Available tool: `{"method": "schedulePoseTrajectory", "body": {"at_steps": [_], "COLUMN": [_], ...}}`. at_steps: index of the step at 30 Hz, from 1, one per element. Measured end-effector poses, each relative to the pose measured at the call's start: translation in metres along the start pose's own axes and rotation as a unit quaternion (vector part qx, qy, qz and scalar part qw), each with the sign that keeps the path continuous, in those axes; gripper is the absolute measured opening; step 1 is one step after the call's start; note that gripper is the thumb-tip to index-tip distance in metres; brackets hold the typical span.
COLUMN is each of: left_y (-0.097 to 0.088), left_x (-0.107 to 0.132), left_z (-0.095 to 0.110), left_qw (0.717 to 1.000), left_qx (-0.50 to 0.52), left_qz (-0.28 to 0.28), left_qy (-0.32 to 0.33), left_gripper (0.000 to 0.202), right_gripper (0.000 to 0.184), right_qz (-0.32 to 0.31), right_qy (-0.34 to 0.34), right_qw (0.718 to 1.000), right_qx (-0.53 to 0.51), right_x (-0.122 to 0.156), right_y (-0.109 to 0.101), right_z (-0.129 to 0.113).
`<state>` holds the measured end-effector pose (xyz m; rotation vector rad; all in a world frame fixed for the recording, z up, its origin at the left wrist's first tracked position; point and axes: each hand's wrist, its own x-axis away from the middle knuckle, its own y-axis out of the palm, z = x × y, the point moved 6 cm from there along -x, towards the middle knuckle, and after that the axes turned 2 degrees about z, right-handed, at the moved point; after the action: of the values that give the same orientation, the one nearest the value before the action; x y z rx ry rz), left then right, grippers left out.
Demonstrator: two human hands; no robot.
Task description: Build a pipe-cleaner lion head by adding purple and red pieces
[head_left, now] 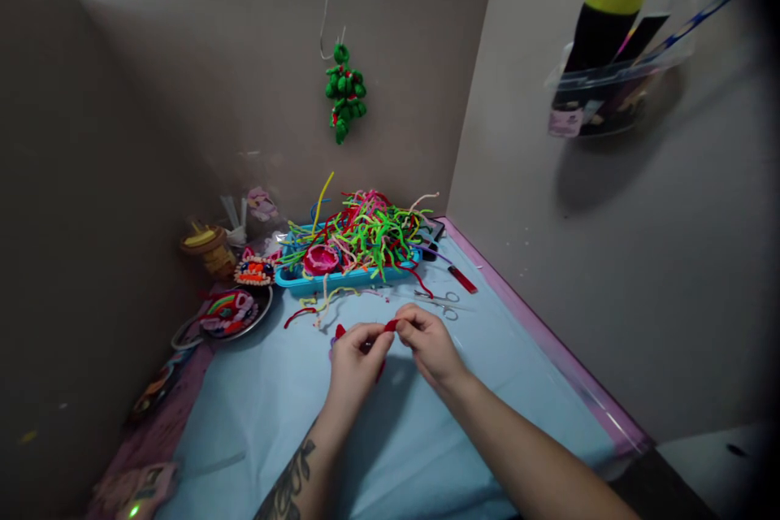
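Note:
Both hands meet over the light blue mat point(390, 431) and pinch a red pipe cleaner point(390, 326) between them. My left hand point(355, 357) has its fingers closed round the left part, and a red end sticks out near its thumb. My right hand point(426, 341) grips the right part with closed fingertips. Just beyond the hands stands a blue tray point(292, 280) heaped with green, red, yellow and pink pipe cleaners point(359, 231). A few loose strands point(320, 305) lie on the mat in front of the tray.
Small scissors point(444, 305) and a red-handled tool point(461, 279) lie right of the tray. A plate of colourful craft pieces point(228, 315) sits at left. A green pipe-cleaner figure point(344, 93) hangs on the grey partition. A clear bin point(615, 89) is mounted on the right wall.

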<state>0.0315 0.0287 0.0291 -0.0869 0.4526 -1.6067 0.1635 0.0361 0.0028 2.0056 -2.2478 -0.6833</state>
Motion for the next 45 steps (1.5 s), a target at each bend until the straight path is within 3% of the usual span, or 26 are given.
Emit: {"method": "schedulePoseTrajectory", "body": {"at_steps": [5, 9, 14, 17, 20, 25, 31, 39, 45], "left_y": [-0.007, -0.008, -0.001, 0.003, 0.008, 0.006, -0.003, 0.000, 0.002], "left_x": [0.003, 0.003, 0.008, 0.010, 0.011, 0.007, 0.000, 0.000, 0.004], "left_z": [0.011, 0.013, 0.014, 0.013, 0.011, 0.007, 0.011, -0.004, -0.003], "left_qw": [0.996, 0.989, 0.947, 0.907, 0.888, 0.939, 0.979, 0.995, 0.994], "left_qx": [-0.043, -0.080, -0.243, -0.347, -0.387, -0.260, -0.126, -0.079, -0.075], "left_qz": [0.036, 0.030, -0.005, 0.003, -0.006, -0.037, -0.020, 0.011, 0.022], "left_qy": [0.069, 0.122, 0.210, 0.237, 0.249, 0.224, 0.161, 0.065, 0.072], "left_gripper": [0.019, 0.015, 0.014, 0.015, 0.015, 0.019, 0.017, 0.014, 0.016], "right_gripper": [0.026, 0.018, 0.019, 0.015, 0.012, 0.011, 0.010, 0.014, 0.017], "right_qz": [-0.012, -0.079, -0.148, -0.177, -0.187, -0.129, -0.083, -0.012, 0.017], "right_qy": [0.050, -0.026, -0.189, -0.220, -0.231, -0.209, -0.100, -0.036, 0.020], "right_qw": [0.998, 0.990, 0.904, 0.867, 0.854, 0.889, 0.946, 0.991, 1.000], "right_qx": [-0.044, 0.114, 0.353, 0.412, 0.428, 0.387, 0.296, 0.127, 0.012], "right_x": [0.004, 0.003, 0.004, 0.004, 0.003, -0.002, -0.008, -0.004, 0.000], "right_y": [0.009, 0.008, 0.009, 0.012, 0.012, 0.001, -0.008, -0.006, 0.002], "right_z": [0.007, -0.014, -0.043, -0.042, -0.038, -0.039, -0.030, -0.011, -0.004]}}
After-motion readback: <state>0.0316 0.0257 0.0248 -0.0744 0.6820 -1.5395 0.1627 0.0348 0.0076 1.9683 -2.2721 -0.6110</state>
